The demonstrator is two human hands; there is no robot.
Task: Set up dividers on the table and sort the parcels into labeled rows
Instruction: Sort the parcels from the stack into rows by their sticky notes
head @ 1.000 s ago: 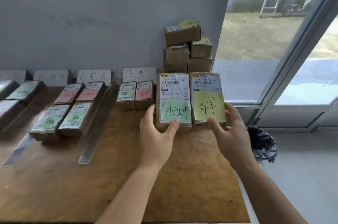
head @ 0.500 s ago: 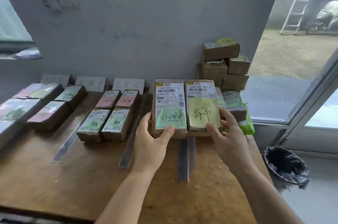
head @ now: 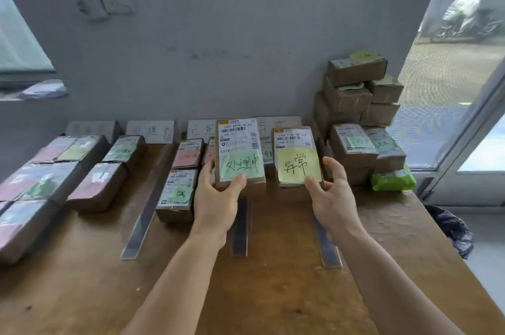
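- Two parcels are up off the bench (head: 287,293) at once: the left hand (head: 216,198) has its fingers clamped on the green-note parcel (head: 240,154), the right hand (head: 334,198) has its fingers clamped on the yellow-note parcel (head: 296,157), both held upright in front of the row signs (head: 150,131) against the wall
- Each grip sits only at the bottom edge, thumb over the sticky note; I judge a tall parcel could tip forward or slip out, and a thumb could peel its note
- The held parcels hide part of the two right-hand signs, so a row could be misread and a parcel dropped in the wrong lane
- The green note matches the sign well to the left; reaching there crosses a metal divider (head: 147,209) and the sorted parcels (head: 177,195), which a low pass might knock askew
- The unsorted stack (head: 352,94) at the right looks uneven; a bump from the right elbow might topple it
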